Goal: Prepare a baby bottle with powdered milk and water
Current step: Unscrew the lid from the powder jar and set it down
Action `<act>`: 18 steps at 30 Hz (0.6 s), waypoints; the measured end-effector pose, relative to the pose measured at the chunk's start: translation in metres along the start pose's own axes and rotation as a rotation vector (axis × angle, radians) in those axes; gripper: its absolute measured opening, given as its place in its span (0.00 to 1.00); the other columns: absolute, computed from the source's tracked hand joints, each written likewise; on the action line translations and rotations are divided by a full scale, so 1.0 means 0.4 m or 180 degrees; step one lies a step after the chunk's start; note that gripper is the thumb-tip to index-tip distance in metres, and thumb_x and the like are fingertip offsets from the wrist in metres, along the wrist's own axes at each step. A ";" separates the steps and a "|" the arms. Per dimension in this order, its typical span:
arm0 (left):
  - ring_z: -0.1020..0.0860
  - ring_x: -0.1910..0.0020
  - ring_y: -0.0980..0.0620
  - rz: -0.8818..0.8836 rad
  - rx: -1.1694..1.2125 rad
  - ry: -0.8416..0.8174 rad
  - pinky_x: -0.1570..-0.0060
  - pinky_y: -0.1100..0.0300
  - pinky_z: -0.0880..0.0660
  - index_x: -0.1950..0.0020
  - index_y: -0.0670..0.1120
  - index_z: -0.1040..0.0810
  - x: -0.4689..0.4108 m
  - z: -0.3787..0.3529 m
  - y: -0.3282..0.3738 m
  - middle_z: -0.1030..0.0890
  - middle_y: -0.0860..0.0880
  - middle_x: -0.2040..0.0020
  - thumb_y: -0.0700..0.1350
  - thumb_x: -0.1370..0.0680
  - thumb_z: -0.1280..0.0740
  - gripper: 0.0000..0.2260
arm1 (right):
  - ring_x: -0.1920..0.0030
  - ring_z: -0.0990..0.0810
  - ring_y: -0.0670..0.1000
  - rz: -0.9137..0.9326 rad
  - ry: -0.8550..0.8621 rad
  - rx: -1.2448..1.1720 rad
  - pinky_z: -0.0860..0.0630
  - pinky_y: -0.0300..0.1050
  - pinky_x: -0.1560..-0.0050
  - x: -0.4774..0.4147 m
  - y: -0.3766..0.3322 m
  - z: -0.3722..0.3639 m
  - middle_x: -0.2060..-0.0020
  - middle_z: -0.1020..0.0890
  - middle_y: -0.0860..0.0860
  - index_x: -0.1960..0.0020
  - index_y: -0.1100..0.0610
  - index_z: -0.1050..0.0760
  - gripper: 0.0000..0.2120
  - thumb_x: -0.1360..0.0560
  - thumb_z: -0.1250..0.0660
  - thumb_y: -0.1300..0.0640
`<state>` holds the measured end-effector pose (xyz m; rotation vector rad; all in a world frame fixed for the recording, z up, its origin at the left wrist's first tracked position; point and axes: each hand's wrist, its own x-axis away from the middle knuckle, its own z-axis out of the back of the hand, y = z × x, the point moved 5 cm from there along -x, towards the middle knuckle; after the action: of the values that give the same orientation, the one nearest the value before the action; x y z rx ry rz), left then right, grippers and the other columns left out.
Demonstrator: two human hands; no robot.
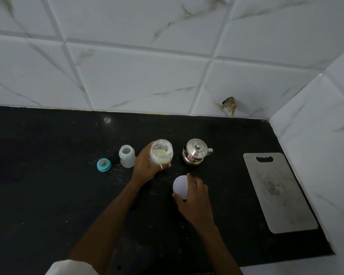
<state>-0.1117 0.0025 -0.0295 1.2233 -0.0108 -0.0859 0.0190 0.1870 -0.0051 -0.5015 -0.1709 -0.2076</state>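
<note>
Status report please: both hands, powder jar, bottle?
Left hand grips open powder jar. Right hand holds white lid. Bottle uncapped, upright. Nothing blocking.

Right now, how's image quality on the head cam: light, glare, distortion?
Head view: dim, the black countertop swallows detail; wide-angle bends the wall tile lines; glare on the steel kettle; powder jar in the left hand is slightly soft.
</note>
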 end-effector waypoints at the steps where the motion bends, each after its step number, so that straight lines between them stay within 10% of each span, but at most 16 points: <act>1: 0.19 0.40 0.59 0.0003 -0.0006 -0.0014 0.38 0.51 0.21 0.35 0.57 0.22 0.001 -0.001 0.003 0.17 0.58 0.40 0.55 0.40 0.15 0.35 | 0.31 0.34 0.53 -0.0025 -0.0016 0.0054 0.28 0.48 0.36 0.003 0.007 -0.011 0.26 0.35 0.52 0.19 0.51 0.44 0.41 0.24 0.32 0.37; 8: 0.21 0.41 0.66 0.0058 -0.0011 -0.0057 0.43 0.73 0.27 0.35 0.59 0.22 0.008 0.002 0.015 0.18 0.62 0.41 0.53 0.39 0.14 0.34 | 0.28 0.35 0.55 -0.0048 -0.0239 0.0530 0.32 0.49 0.31 0.006 0.040 -0.064 0.24 0.36 0.52 0.19 0.51 0.46 0.39 0.22 0.37 0.34; 18: 0.21 0.40 0.65 0.0183 -0.0011 -0.0054 0.41 0.70 0.26 0.32 0.56 0.23 0.012 0.001 0.013 0.18 0.61 0.40 0.53 0.39 0.14 0.37 | 0.27 0.35 0.54 -0.0184 -0.0165 0.0414 0.34 0.52 0.30 0.009 0.055 -0.072 0.23 0.36 0.51 0.18 0.49 0.48 0.48 0.29 0.42 0.24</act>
<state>-0.1067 0.0036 -0.0246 1.2180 -0.0605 -0.0460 0.0308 0.1911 -0.0395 -0.3732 -0.2480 -0.2385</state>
